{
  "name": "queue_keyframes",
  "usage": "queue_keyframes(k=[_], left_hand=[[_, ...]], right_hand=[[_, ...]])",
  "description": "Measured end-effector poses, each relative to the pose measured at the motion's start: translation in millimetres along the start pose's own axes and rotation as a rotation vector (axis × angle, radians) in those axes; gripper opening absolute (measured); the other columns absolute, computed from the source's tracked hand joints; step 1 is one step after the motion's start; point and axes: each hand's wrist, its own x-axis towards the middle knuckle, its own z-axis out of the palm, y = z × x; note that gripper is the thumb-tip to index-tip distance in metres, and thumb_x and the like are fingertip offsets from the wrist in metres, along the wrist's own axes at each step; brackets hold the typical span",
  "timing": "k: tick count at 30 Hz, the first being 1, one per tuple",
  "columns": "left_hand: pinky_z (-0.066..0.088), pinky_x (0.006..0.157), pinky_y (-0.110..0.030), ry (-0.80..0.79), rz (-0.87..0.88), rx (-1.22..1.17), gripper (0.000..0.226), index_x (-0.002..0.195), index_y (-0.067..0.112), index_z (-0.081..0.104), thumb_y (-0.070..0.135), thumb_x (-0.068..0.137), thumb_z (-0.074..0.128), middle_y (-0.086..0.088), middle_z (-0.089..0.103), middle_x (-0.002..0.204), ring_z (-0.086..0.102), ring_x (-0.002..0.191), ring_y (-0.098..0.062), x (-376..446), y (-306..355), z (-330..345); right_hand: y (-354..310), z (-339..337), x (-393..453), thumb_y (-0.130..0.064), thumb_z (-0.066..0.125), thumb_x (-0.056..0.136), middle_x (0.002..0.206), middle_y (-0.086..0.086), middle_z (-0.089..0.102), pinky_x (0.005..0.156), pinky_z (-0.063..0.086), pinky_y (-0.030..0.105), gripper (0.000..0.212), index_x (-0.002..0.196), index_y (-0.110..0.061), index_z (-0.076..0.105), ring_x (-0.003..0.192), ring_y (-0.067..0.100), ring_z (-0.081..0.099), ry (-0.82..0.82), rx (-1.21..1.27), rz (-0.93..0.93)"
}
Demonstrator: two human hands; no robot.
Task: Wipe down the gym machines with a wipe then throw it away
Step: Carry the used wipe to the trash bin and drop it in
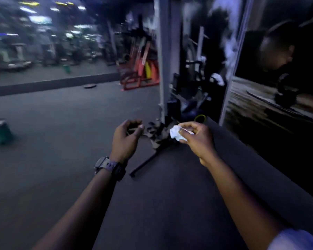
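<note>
My right hand (195,138) pinches a crumpled white wipe (175,133) between thumb and fingers, held out in front of me above the dark gym floor. My left hand (127,139), with a dark watch on its wrist, hangs beside it with the fingers loosely curled and nothing in them. A dark gym machine (193,91) stands ahead of both hands by a white post (163,56); the view is blurred by motion.
A green bin (0,131) stands on the floor at the far left. A red rack (139,69) with orange and yellow parts sits further back. A thin black bar (145,164) lies on the floor under my hands. A mirrored wall (278,69) runs along the right.
</note>
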Motion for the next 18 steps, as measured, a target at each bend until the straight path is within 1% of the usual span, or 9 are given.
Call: queue_keyframes(k=[2, 5, 7, 9, 11, 12, 14, 17, 18], left_hand=[[0.053, 0.073, -0.031, 0.116, -0.008, 0.002, 0.008, 0.099, 0.018, 0.067, 0.012, 0.093, 0.066, -0.005, 0.072, 0.095, 0.070, 0.082, -0.019, 19.5, -8.0, -62.5], [0.052, 0.068, -0.024, 0.279, -0.005, -0.001, 0.011, 0.094, 0.024, 0.066, 0.013, 0.093, 0.066, -0.005, 0.071, 0.095, 0.070, 0.079, -0.017, 39.1, -11.9, -153.9], [0.053, 0.068, -0.022, 0.378, 0.005, 0.014, 0.009, 0.096, 0.024, 0.067, 0.015, 0.093, 0.066, -0.006, 0.072, 0.098, 0.070, 0.080, -0.016, 45.1, -14.0, -220.0], [0.052, 0.068, -0.022, 0.475, 0.006, 0.045, 0.008, 0.097, 0.022, 0.066, 0.015, 0.093, 0.066, -0.007, 0.072, 0.099, 0.069, 0.078, -0.015, 48.6, -14.3, -281.7], [0.052, 0.068, -0.022, 0.602, 0.005, 0.091, 0.008, 0.099, 0.020, 0.067, 0.015, 0.093, 0.065, -0.007, 0.072, 0.099, 0.069, 0.078, -0.015, 50.6, -15.3, -345.2], [0.051, 0.068, -0.023, 0.662, 0.005, 0.115, 0.008, 0.100, 0.019, 0.068, 0.015, 0.093, 0.066, -0.008, 0.072, 0.100, 0.069, 0.080, -0.016, 50.0, -15.0, -375.4], [0.052, 0.068, -0.025, 0.749, -0.001, 0.149, 0.008, 0.098, 0.022, 0.069, 0.016, 0.093, 0.066, -0.008, 0.073, 0.103, 0.069, 0.085, -0.019, 50.1, -15.5, -420.7], [0.052, 0.070, -0.026, 0.885, -0.008, 0.183, 0.008, 0.099, 0.022, 0.068, 0.018, 0.094, 0.065, -0.004, 0.073, 0.100, 0.069, 0.082, -0.017, 56.0, -24.4, -476.1], [0.051, 0.070, -0.027, 0.919, -0.010, 0.183, 0.008, 0.101, 0.020, 0.068, 0.018, 0.094, 0.064, -0.003, 0.073, 0.098, 0.068, 0.079, -0.016, 60.5, -28.6, -489.3]], right_hand=[[-6.2, 64.4, 19.8, -0.006, 0.069, 0.086, 0.091, 0.012, 0.073, 0.070, 0.060, 0.031, 0.009, 0.088, -0.014, 0.073, 0.082, 0.017, 0.069, -0.106, 0.028, -0.005], [-20.9, 165.3, 40.9, -0.011, 0.073, 0.084, 0.084, 0.004, 0.075, 0.069, 0.058, 0.025, 0.006, 0.082, -0.016, 0.074, 0.080, 0.013, 0.068, -0.274, 0.075, -0.009], [-32.8, 238.4, 52.2, -0.013, 0.074, 0.082, 0.081, 0.000, 0.076, 0.071, 0.057, 0.023, 0.005, 0.078, -0.016, 0.075, 0.079, 0.012, 0.070, -0.382, 0.084, -0.028], [-45.2, 304.0, 62.3, -0.012, 0.074, 0.081, 0.083, 0.003, 0.076, 0.073, 0.057, 0.024, 0.003, 0.080, -0.014, 0.076, 0.082, 0.014, 0.072, -0.461, 0.109, -0.035], [-56.7, 376.2, 70.9, -0.009, 0.074, 0.079, 0.089, 0.007, 0.076, 0.076, 0.056, 0.025, 0.006, 0.084, -0.012, 0.076, 0.085, 0.015, 0.073, -0.548, 0.137, -0.037], [-61.4, 411.6, 72.3, -0.011, 0.075, 0.077, 0.090, 0.007, 0.076, 0.078, 0.057, 0.026, 0.007, 0.084, -0.013, 0.077, 0.085, 0.015, 0.072, -0.601, 0.142, -0.052], [-68.6, 467.2, 73.3, -0.020, 0.078, 0.070, 0.087, -0.002, 0.076, 0.080, 0.056, 0.027, 0.012, 0.082, -0.017, 0.078, 0.085, 0.010, 0.071, -0.682, 0.124, -0.106], [-74.4, 547.8, 83.2, -0.019, 0.081, 0.070, 0.084, -0.011, 0.075, 0.070, 0.051, 0.013, 0.019, 0.089, -0.019, 0.078, 0.077, -0.006, 0.067, -0.761, 0.093, -0.189], [-73.3, 572.1, 91.1, -0.018, 0.081, 0.069, 0.085, -0.011, 0.075, 0.068, 0.049, 0.012, 0.022, 0.091, -0.020, 0.078, 0.075, -0.007, 0.066, -0.768, 0.072, -0.221]])
